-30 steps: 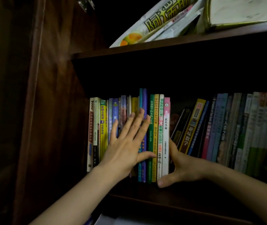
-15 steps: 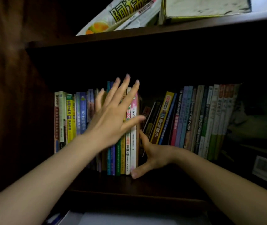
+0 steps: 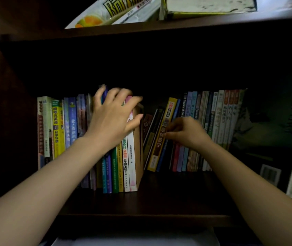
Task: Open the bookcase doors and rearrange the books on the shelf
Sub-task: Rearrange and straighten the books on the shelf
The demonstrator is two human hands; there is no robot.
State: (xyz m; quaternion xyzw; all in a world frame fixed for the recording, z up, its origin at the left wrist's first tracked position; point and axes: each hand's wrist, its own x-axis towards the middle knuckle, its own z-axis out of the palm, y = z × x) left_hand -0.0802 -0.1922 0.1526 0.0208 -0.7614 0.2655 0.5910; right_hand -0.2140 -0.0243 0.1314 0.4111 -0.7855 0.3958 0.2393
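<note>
Books [image 3: 129, 157]: our left hand [image 3: 111, 121] curls over the upright group's tops; our right hand [image 3: 186, 134], nearer, pinches the left-leaning yellow book [image 3: 161, 137].

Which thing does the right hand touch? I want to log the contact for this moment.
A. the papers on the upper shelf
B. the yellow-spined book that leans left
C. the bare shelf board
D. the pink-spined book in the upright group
B: the right hand has its curled fingertips on the spine of the yellow-spined book, which leans left toward the upright group.
</note>
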